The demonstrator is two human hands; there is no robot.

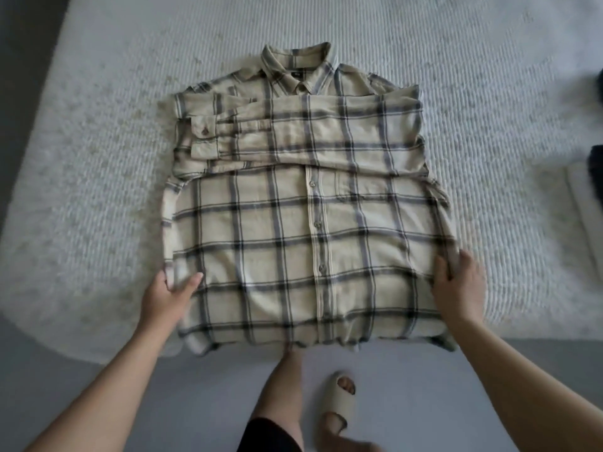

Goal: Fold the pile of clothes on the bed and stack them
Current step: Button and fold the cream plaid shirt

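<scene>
White and bumpy, the bed [489, 76] is filling most of the room in view, and a tan checked shirt [306, 230] is lying flat in the middle of it, buttons up, collar at the far end and hem at the near edge of the bed. Both sleeves are lying folded across the chest, one cuff [204, 130] showing on the left. The left hand [174, 293] is pinching the shirt's left side near the hem, thumb on top and fingers tucked under the cloth. The right hand [458, 285] is holding the right side the same way, with cloth bunching between thumb and fingers. The shirt looks soft, thin and light, so I think it is going to flop and sag wherever nobody is holding it. It should not break, but it could slide or wrinkle. The two side edges near the bottom look like good places to hold, because lifting both together should keep the hem straight. The hem is hanging a little over the near edge of the bed, so a pull toward the person could drag it off onto the gray floor [130, 386]. On the far side lots of open bed is waiting past the collar, and on the left too. At the right edge something dark [595, 171] and something pale are sitting, well apart from the shirt; I cannot tell what they are.
</scene>
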